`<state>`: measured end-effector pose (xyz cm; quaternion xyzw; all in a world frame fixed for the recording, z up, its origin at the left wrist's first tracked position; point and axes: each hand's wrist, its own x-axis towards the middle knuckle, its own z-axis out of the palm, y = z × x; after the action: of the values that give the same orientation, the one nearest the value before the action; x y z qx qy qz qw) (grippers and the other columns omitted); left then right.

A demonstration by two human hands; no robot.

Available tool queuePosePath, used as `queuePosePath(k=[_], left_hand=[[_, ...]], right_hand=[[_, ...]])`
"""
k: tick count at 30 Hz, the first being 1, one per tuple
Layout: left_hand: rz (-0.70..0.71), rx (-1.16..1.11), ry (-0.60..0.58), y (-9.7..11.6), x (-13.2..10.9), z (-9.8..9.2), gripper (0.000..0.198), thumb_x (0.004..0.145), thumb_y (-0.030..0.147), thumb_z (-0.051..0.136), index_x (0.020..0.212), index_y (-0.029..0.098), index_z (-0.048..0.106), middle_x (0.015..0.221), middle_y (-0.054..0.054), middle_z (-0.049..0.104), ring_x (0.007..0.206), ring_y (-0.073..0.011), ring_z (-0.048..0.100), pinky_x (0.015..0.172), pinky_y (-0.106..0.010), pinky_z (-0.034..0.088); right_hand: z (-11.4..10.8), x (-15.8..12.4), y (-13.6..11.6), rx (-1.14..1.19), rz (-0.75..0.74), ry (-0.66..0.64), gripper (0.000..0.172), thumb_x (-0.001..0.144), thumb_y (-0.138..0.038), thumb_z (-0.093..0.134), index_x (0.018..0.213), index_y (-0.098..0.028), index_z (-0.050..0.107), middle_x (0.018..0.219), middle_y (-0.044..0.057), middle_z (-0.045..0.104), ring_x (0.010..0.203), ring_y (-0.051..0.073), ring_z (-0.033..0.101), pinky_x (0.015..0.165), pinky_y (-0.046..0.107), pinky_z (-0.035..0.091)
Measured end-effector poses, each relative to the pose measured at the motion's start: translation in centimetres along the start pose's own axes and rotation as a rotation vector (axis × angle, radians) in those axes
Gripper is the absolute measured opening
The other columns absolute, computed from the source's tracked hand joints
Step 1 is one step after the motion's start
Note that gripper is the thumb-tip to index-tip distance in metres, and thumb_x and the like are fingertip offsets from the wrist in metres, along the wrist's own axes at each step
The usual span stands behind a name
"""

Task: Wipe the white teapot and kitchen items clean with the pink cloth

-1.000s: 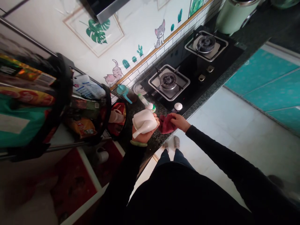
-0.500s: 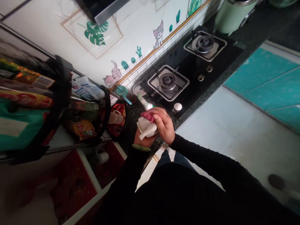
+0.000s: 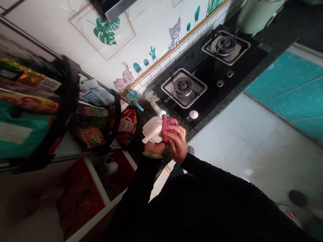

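Note:
Above the counter's edge, my left hand (image 3: 154, 148) is closed on a white container (image 3: 152, 129) with a spoon-like handle sticking out toward me. A green bangle sits on that wrist. My right hand (image 3: 178, 143) grips a bunched pink cloth (image 3: 168, 126), which presses against the container's right side. Just beyond the cloth lies a white bottle with a green cap (image 3: 156, 108). Whatever the container has inside cannot be made out.
A black gas stove (image 3: 202, 79) with two burners runs along the counter on the right, its white knob (image 3: 193, 115) close by. A blue-lidded jar (image 3: 135, 97) stands near the wall. Left is a black rack (image 3: 69, 84) of packets, above an open drawer (image 3: 121, 174). A green pot (image 3: 254, 16) stands far right.
My right hand has shifted from over the container's top to its right side, taking the pink cloth along. More of the white container now shows. The view has moved slightly.

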<state>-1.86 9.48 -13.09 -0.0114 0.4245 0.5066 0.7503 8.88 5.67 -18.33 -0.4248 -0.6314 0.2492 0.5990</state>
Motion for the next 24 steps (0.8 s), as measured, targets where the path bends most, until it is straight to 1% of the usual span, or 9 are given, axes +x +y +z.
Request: queuePosePath(k=[2, 5, 8, 10, 12, 15, 19, 22, 24], left_hand=[[0.032, -0.041, 0.074, 0.6, -0.2, 1.4, 0.040, 0.106, 0.022, 0.035, 0.133, 0.023, 0.065, 0.120, -0.010, 0.071, 0.116, -0.0198, 0.070, 0.086, -0.026, 0.063], [0.109, -0.060, 0.047, 1.2, -0.4, 2.2, 0.036, 0.104, 0.026, 0.041, 0.129, 0.027, 0.066, 0.116, -0.009, 0.071, 0.107, -0.0215, 0.071, 0.086, -0.031, 0.064], [0.130, -0.060, 0.012, 1.2, -0.4, 1.4, 0.030, 0.102, 0.032, 0.045, 0.117, 0.026, 0.071, 0.106, -0.010, 0.072, 0.096, -0.0225, 0.071, 0.084, -0.034, 0.064], [0.169, -0.093, 0.027, 1.1, -0.2, 0.3, 0.034, 0.103, 0.040, 0.044, 0.110, 0.022, 0.072, 0.102, -0.012, 0.072, 0.095, -0.0240, 0.071, 0.085, -0.037, 0.063], [0.215, -0.163, 0.085, 1.1, 0.0, -0.7, 0.042, 0.103, 0.046, 0.041, 0.107, 0.017, 0.072, 0.105, -0.014, 0.073, 0.102, -0.0267, 0.071, 0.090, -0.041, 0.061], [0.186, -0.238, 0.193, 1.5, 0.0, -2.0, 0.052, 0.103, 0.051, 0.036, 0.108, 0.015, 0.072, 0.114, -0.017, 0.074, 0.121, -0.0324, 0.066, 0.102, -0.049, 0.055], [0.101, -0.240, 0.204, 2.2, -0.8, -2.9, 0.054, 0.105, 0.051, 0.030, 0.108, 0.018, 0.073, 0.113, -0.015, 0.077, 0.124, -0.0333, 0.066, 0.106, -0.055, 0.051], [0.098, -0.294, 0.140, 2.5, -1.5, -3.3, 0.052, 0.105, 0.053, 0.032, 0.110, 0.021, 0.072, 0.113, -0.012, 0.077, 0.116, -0.0300, 0.070, 0.102, -0.055, 0.055], [0.105, -0.323, 0.125, 2.5, -1.8, -3.5, 0.049, 0.104, 0.054, 0.035, 0.111, 0.022, 0.072, 0.111, -0.011, 0.077, 0.111, -0.0292, 0.072, 0.097, -0.053, 0.058]], right_hand=[[0.2, -0.9, 0.4, -0.011, 0.010, -0.053, 0.033, 0.107, -0.030, 0.045, 0.114, -0.030, 0.077, 0.115, 0.009, 0.063, 0.115, 0.026, 0.058, 0.105, 0.048, 0.048], [-0.4, -1.3, 1.2, 0.002, 0.000, -0.145, 0.031, 0.106, -0.028, 0.049, 0.114, -0.030, 0.079, 0.113, 0.010, 0.062, 0.112, 0.025, 0.058, 0.101, 0.045, 0.050], [-1.8, -0.5, 2.3, 0.026, -0.099, -0.281, 0.026, 0.104, -0.029, 0.055, 0.117, -0.029, 0.078, 0.112, 0.009, 0.063, 0.110, 0.024, 0.061, 0.096, 0.041, 0.052], [-2.4, 0.2, 3.0, 0.040, -0.081, -0.383, 0.025, 0.104, -0.031, 0.056, 0.115, -0.028, 0.078, 0.110, 0.009, 0.064, 0.108, 0.023, 0.062, 0.093, 0.038, 0.054], [-2.7, 0.9, 3.6, 0.057, 0.056, -0.459, 0.028, 0.105, -0.033, 0.053, 0.113, -0.026, 0.078, 0.110, 0.010, 0.066, 0.107, 0.023, 0.063, 0.095, 0.038, 0.054], [-2.6, 2.4, 4.4, 0.156, 0.437, -0.509, 0.028, 0.104, -0.039, 0.054, 0.113, -0.023, 0.075, 0.111, 0.009, 0.071, 0.107, 0.022, 0.065, 0.103, 0.040, 0.052], [-3.0, 4.7, 6.0, 0.444, 0.898, -0.770, 0.037, 0.090, -0.043, 0.069, 0.119, -0.020, 0.067, 0.109, 0.005, 0.074, 0.100, 0.019, 0.069, 0.090, 0.033, 0.057], [-3.3, 5.9, 7.0, 0.227, 0.950, -0.973, 0.031, 0.073, -0.036, 0.082, 0.093, -0.018, 0.068, 0.088, 0.001, 0.071, 0.082, 0.016, 0.065, 0.074, 0.026, 0.054], [-3.4, 6.4, 7.0, 0.082, 0.918, -1.020, 0.030, 0.072, -0.040, 0.083, 0.079, -0.018, 0.064, 0.077, -0.001, 0.066, 0.073, 0.014, 0.060, 0.065, 0.024, 0.049]])
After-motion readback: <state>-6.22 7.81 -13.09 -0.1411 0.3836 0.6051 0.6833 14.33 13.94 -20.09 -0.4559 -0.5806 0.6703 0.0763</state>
